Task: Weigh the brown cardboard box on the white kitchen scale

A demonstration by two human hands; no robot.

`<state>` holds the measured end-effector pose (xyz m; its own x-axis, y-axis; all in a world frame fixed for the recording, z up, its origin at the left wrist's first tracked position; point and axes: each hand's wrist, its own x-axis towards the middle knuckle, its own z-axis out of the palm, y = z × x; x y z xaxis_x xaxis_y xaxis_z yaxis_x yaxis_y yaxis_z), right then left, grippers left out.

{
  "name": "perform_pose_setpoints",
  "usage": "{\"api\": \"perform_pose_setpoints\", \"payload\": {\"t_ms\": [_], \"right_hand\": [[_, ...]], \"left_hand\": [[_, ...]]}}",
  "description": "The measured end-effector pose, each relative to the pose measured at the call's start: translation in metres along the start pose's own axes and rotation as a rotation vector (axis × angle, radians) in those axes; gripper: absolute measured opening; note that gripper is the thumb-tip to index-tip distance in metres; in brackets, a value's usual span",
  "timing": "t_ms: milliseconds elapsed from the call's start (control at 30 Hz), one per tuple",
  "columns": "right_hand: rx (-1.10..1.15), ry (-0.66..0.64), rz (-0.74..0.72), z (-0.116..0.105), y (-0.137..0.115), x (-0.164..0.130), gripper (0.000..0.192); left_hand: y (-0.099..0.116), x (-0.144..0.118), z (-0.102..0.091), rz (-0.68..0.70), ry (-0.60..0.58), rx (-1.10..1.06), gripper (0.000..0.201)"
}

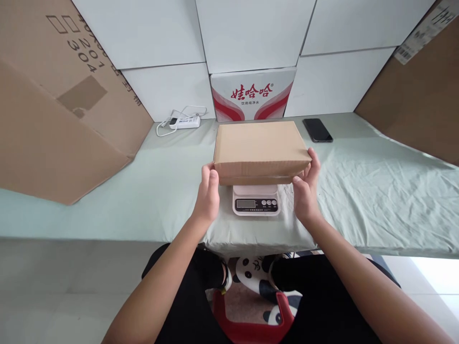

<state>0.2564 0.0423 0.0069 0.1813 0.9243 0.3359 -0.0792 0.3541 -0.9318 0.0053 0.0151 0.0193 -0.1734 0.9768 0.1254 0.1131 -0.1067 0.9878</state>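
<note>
A flat brown cardboard box (260, 143) sits at the middle of the cloth-covered table, over a white digital scale (256, 205). My left hand (208, 193) grips the box's near left corner, thumb in front. At the near right corner, my right hand (307, 191) grips it with the fingers up along the side and the thumb below. The box hides most of the scale, so I cannot tell whether it rests on the pan or is held just above. The scale's display and buttons face me.
A black phone (317, 130) lies at the back right. Back left is a white power strip (184, 122) with a cable. A printed white carton (254, 94) stands behind the box. Large cardboard sheets (107, 138) flank the table, whose pale green cloth (161, 191) is wrinkled on the right.
</note>
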Motion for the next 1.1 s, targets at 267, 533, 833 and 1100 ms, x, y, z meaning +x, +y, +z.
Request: {"api": "perform_pose_setpoints", "payload": {"t_ms": [267, 533, 833, 1100], "right_hand": [[-0.005, 0.008, -0.017, -0.014, 0.005, -0.005, 0.069], [-0.002, 0.007, -0.014, -0.015, 0.003, -0.008, 0.066], [-0.038, -0.013, -0.056, -0.022, 0.011, -0.006, 0.064], [-0.106, -0.071, -0.121, -0.029, 0.023, -0.004, 0.07]], "left_hand": [[0.005, -0.01, 0.002, -0.014, 0.005, 0.01, 0.072], [0.007, -0.013, 0.003, -0.036, 0.055, 0.029, 0.074], [0.005, -0.013, 0.005, -0.05, 0.093, 0.015, 0.081], [0.005, -0.012, 0.005, -0.049, 0.105, -0.002, 0.085]]}}
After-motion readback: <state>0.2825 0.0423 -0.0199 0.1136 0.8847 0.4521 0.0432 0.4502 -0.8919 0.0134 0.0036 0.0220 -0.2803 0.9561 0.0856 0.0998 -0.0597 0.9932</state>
